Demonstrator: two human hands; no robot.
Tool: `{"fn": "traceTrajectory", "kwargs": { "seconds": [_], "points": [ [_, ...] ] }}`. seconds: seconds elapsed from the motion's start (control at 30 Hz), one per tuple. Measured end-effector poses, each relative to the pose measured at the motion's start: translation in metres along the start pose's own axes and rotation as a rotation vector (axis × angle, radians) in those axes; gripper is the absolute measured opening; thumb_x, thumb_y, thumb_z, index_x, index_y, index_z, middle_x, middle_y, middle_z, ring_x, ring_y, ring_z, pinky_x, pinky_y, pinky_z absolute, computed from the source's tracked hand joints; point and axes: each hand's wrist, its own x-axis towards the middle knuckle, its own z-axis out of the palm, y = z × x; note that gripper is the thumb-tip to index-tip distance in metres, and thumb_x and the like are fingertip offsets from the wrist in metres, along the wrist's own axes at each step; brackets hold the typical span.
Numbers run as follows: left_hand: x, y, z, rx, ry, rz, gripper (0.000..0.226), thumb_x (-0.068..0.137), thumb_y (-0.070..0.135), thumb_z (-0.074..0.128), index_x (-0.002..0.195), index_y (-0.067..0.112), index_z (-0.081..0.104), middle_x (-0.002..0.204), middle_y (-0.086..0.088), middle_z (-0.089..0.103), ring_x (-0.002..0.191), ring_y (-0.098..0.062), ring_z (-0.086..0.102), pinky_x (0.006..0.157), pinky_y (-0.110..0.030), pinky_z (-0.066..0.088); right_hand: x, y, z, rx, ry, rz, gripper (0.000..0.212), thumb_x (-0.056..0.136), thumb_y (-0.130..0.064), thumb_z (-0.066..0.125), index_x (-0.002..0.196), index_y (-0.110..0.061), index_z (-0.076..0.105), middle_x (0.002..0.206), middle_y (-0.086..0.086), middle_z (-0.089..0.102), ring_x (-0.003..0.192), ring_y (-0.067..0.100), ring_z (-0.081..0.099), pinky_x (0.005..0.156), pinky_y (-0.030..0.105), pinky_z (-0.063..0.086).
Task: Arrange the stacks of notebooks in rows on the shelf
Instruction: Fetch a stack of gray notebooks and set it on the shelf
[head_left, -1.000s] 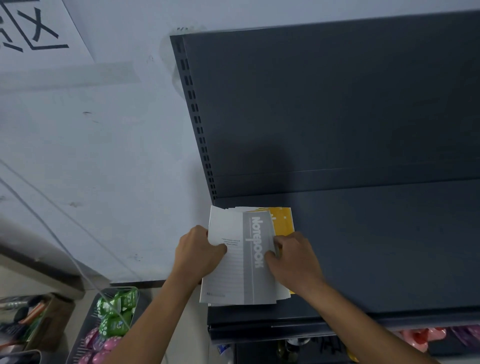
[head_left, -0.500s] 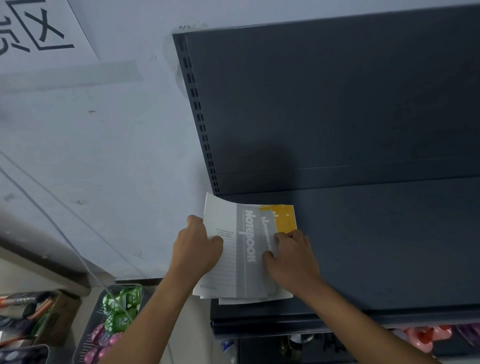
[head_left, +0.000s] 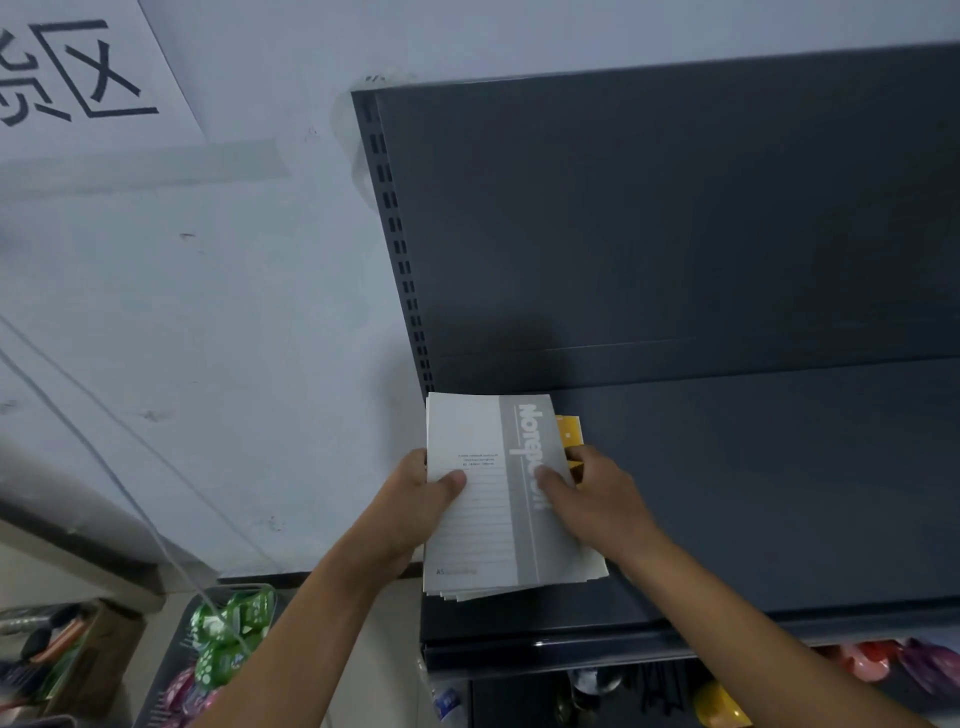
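A stack of notebooks (head_left: 485, 535) lies at the left end of the dark grey shelf (head_left: 753, 483). Its top cover is white with a grey band reading "Notebook". A yellow notebook (head_left: 569, 431) peeks out from under the stack at its right side. My left hand (head_left: 415, 499) grips the stack's left edge, thumb on the cover. My right hand (head_left: 592, 493) holds the right edge, thumb on the grey band and fingers curled over the yellow notebook. The lower notebooks fan out a little at the near edge.
The shelf's back panel (head_left: 675, 218) rises behind, its slotted upright (head_left: 400, 249) at the left against a pale wall. A basket of green and pink packets (head_left: 223, 649) stands below left. Coloured items (head_left: 883, 665) sit on the shelf below.
The stack has been squared up and slid back toward the shelf's left rear corner. The white cover now hides most of the yellow notebook. Both hands keep their hold.
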Motion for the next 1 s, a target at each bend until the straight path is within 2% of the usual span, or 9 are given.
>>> {"fn": "traceTrajectory", "kwargs": {
  "seconds": [0.1, 0.23, 0.3, 0.4, 0.53, 0.67, 0.83, 0.9, 1.0],
  "points": [
    [0.002, 0.006, 0.002, -0.001, -0.053, 0.014, 0.023, 0.103, 0.023, 0.055, 0.123, 0.011, 0.058, 0.115, -0.002, 0.072, 0.102, -0.019, 0.07, 0.092, -0.041, 0.057, -0.003, -0.003, -0.012, 0.139, 0.045, 0.061, 0.038, 0.09, -0.04, 0.07, 0.122, -0.021, 0.059, 0.101, -0.009, 0.07, 0.091, 0.008, 0.068, 0.07, 0.024, 0.053],
    [0.004, 0.019, 0.01, 0.554, 0.032, 0.115, 0.041, 0.103, 0.041, 0.05, 0.132, 0.013, 0.046, 0.124, -0.004, 0.062, 0.106, -0.022, 0.062, 0.085, -0.034, 0.052, -0.013, -0.006, -0.022, 0.083, 0.074, 0.087, 0.025, 0.086, -0.036, 0.076, 0.106, -0.026, 0.065, 0.092, -0.01, 0.072, 0.083, 0.005, 0.069, 0.066, 0.022, 0.055],
    [0.003, 0.027, 0.016, 0.66, 0.07, 0.162, 0.048, 0.101, 0.045, 0.051, 0.134, 0.011, 0.045, 0.127, -0.008, 0.061, 0.109, -0.027, 0.061, 0.087, -0.037, 0.051, -0.02, -0.007, -0.028, 0.062, 0.074, 0.098, 0.024, 0.085, -0.035, 0.078, 0.106, -0.027, 0.067, 0.092, -0.013, 0.072, 0.082, 0.002, 0.068, 0.061, 0.016, 0.05],
    [-0.002, 0.037, 0.024, 0.676, 0.084, 0.229, 0.052, 0.095, 0.048, 0.059, 0.13, 0.011, 0.047, 0.121, -0.007, 0.062, 0.106, -0.028, 0.062, 0.086, -0.039, 0.052, -0.03, -0.006, -0.043, 0.036, 0.119, 0.105, 0.023, 0.085, -0.034, 0.079, 0.106, -0.027, 0.071, 0.091, -0.015, 0.073, 0.082, 0.0, 0.068, 0.059, 0.012, 0.048],
    [-0.008, 0.052, 0.045, 0.632, 0.08, 0.278, 0.05, 0.09, 0.05, 0.066, 0.12, 0.013, 0.048, 0.105, 0.001, 0.059, 0.091, -0.021, 0.059, 0.073, -0.035, 0.048, -0.046, -0.003, -0.069, 0.014, 0.222, 0.092, 0.018, 0.085, -0.031, 0.079, 0.101, -0.027, 0.071, 0.088, -0.01, 0.074, 0.082, 0.006, 0.07, 0.065, 0.018, 0.053],
    [-0.013, 0.064, 0.079, 0.618, 0.071, 0.368, 0.042, 0.094, 0.049, 0.061, 0.112, 0.015, 0.046, 0.105, -0.002, 0.063, 0.081, -0.015, 0.056, 0.065, -0.031, 0.042, -0.063, 0.01, -0.102, -0.041, 0.286, 0.066, 0.014, 0.087, -0.029, 0.077, 0.099, -0.033, 0.069, 0.084, -0.019, 0.069, 0.08, -0.003, 0.063, 0.062, 0.01, 0.043],
    [-0.024, 0.086, 0.137, 0.694, 0.031, 0.471, 0.035, 0.096, 0.046, 0.059, 0.105, 0.016, 0.044, 0.093, 0.002, 0.058, 0.067, -0.005, 0.049, 0.053, -0.022, 0.034, -0.082, 0.043, -0.152, -0.089, 0.346, 0.076, 0.02, 0.09, -0.028, 0.074, 0.109, -0.026, 0.071, 0.082, -0.025, 0.061, 0.075, -0.007, 0.056, 0.059, 0.007, 0.036],
    [-0.03, 0.094, 0.167, 0.704, 0.004, 0.473, 0.038, 0.096, 0.047, 0.058, 0.11, 0.014, 0.046, 0.098, 0.0, 0.06, 0.075, -0.013, 0.056, 0.059, -0.026, 0.04, -0.093, 0.06, -0.177, -0.104, 0.375, 0.081, 0.022, 0.09, -0.029, 0.073, 0.112, -0.024, 0.072, 0.083, -0.022, 0.062, 0.077, -0.001, 0.058, 0.061, 0.01, 0.039],
    [-0.044, 0.106, 0.222, 0.699, -0.027, 0.472, 0.043, 0.096, 0.046, 0.059, 0.118, 0.012, 0.048, 0.107, -0.003, 0.063, 0.082, -0.019, 0.055, 0.067, -0.031, 0.042, -0.11, 0.09, -0.22, -0.135, 0.407, 0.107, 0.025, 0.09, -0.032, 0.072, 0.112, -0.02, 0.071, 0.089, -0.012, 0.067, 0.088, 0.014, 0.064, 0.074, 0.024, 0.048]
  ]
}}
